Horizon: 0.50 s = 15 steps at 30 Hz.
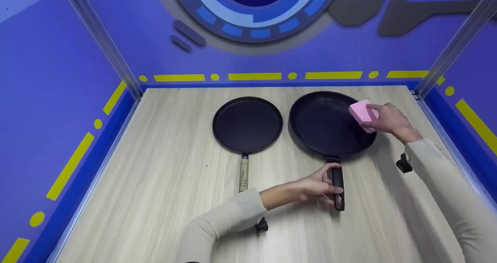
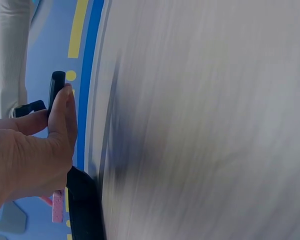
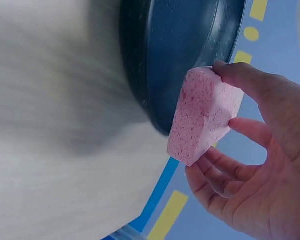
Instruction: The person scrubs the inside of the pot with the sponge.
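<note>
A dark frying pan (image 1: 324,119) lies at the right of the table, its black handle (image 1: 338,185) pointing toward me. My left hand (image 1: 316,187) grips that handle from the left side, thumb near the pan end and fingers farther down. In the left wrist view the handle's end (image 2: 57,85) sticks up past the fingers. My right hand (image 1: 388,119) holds a pink sponge (image 1: 363,113) at the pan's right rim. The right wrist view shows the sponge (image 3: 197,115) pinched between thumb and fingers, overlapping the rim of the pan (image 3: 180,55).
Left of the frying pan lies a flat round griddle pan (image 1: 247,124) with a tan wrapped handle (image 1: 244,173), partly hidden by the left sleeve (image 1: 229,216). Blue printed walls (image 1: 248,61) border the wooden table (image 1: 163,158) at the back and sides.
</note>
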Motion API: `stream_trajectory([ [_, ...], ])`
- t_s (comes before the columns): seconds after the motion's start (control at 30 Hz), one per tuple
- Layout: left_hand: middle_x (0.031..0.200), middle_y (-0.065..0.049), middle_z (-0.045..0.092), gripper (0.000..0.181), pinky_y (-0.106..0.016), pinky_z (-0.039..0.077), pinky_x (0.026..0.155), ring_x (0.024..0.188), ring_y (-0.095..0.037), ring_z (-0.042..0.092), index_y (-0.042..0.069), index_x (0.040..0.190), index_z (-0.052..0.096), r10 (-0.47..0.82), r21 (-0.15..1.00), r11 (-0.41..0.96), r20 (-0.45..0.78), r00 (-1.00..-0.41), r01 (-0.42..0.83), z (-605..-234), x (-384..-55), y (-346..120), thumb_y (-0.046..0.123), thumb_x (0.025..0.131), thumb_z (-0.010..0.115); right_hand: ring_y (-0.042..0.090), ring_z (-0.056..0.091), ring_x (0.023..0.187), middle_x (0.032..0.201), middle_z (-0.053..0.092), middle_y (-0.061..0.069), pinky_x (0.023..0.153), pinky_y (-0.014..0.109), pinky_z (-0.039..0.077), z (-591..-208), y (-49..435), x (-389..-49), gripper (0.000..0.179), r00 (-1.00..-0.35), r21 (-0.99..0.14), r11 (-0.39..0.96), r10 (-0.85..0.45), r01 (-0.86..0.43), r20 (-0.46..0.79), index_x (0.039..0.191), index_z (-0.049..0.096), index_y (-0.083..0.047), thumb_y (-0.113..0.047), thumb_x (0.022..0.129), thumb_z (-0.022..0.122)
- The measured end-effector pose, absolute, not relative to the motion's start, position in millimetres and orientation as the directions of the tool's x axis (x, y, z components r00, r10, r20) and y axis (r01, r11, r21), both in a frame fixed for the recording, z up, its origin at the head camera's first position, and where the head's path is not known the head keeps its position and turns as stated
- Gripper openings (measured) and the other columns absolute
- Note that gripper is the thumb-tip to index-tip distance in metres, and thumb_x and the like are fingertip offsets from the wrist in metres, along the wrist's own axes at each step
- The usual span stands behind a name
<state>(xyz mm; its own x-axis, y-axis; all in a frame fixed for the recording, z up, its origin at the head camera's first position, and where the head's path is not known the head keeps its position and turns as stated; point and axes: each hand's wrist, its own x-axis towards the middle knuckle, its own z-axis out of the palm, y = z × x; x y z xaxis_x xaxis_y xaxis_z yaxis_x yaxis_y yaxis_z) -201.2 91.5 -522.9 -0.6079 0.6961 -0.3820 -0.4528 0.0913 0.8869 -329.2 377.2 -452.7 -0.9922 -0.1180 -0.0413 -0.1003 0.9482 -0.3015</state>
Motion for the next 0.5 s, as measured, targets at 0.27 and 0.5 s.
stream_trajectory([
  [0.27, 0.089, -0.007, 0.069, 0.071, -0.033, 0.067, 0.071, 0.102, -0.043, 0.073, 0.035, 0.145, 0.041, 0.674, 0.885, 0.101, -0.396, -0.624, -0.454, -519.8, -201.9, 93.1, -0.008, 0.094, 0.066, 0.047, 0.047, 0.102, 0.116, 0.052, 0.041, 0.078, 0.055, 0.046, -447.4, 401.3, -320.5, 0.082, -0.998, -0.335, 0.941, -0.057, -0.044, -0.028, 0.146, 0.042, 0.010, -0.035, 0.088, 0.077],
  [0.5, 0.098, -0.010, 0.072, 0.070, -0.031, 0.066, 0.071, 0.098, -0.036, 0.075, 0.033, 0.147, 0.039, 0.702, 0.878, 0.088, -0.390, -0.596, -0.471, -520.9, -202.6, 89.4, -0.007, 0.096, 0.064, 0.049, 0.049, 0.100, 0.113, 0.056, 0.044, 0.081, 0.058, 0.047, -454.2, 423.3, -312.9, 0.084, -0.999, -0.344, 0.938, -0.036, -0.030, -0.011, 0.144, 0.041, 0.015, -0.035, 0.088, 0.077],
])
